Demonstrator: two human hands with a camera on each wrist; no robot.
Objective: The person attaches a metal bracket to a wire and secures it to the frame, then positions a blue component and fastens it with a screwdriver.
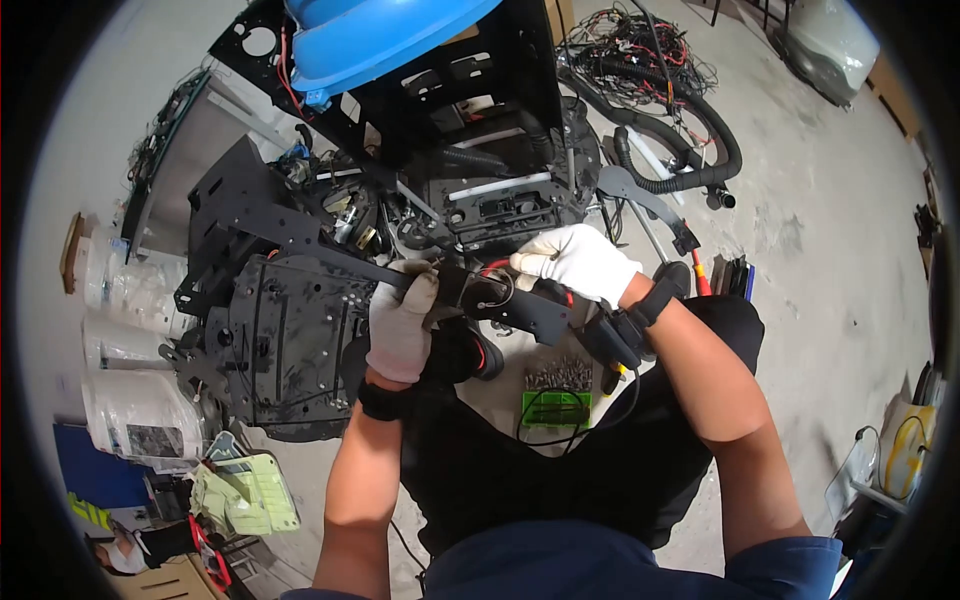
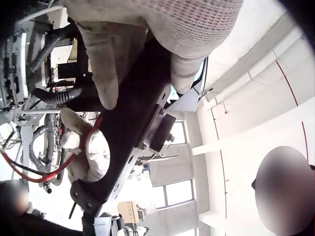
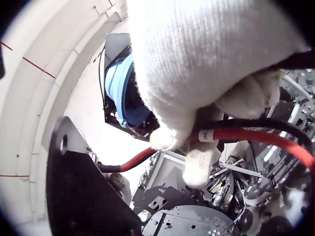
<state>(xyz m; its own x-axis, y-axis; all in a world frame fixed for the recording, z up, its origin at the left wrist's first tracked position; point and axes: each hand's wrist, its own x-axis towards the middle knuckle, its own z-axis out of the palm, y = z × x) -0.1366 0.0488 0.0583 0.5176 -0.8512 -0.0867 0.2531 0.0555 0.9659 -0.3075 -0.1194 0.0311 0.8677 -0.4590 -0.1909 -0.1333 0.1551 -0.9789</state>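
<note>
The left hand (image 1: 400, 325), in a pale work glove, grips a long black metal bracket (image 1: 535, 315) with drilled holes, holding it across above the knees. In the left wrist view, the thumb and fingers lie on both sides of the bracket (image 2: 133, 103), and a small black block (image 2: 161, 132) is fixed to its face. The white-gloved right hand (image 1: 585, 262) is just beyond the bracket's right part. It pinches a thick red cable (image 3: 275, 139) between thumb and fingers, with a black cable (image 3: 266, 123) running beside it. The red cable (image 2: 47, 176) passes close by a round hole in the bracket.
A black metal frame (image 1: 540, 60) carrying a blue tub (image 1: 390, 45) stands ahead. A flat black panel (image 1: 290, 350) lies left. Between the feet sits a green box (image 1: 556, 410) near loose screws (image 1: 560, 374). A red-handled screwdriver (image 1: 701, 280) and tangled wires (image 1: 650, 60) are right.
</note>
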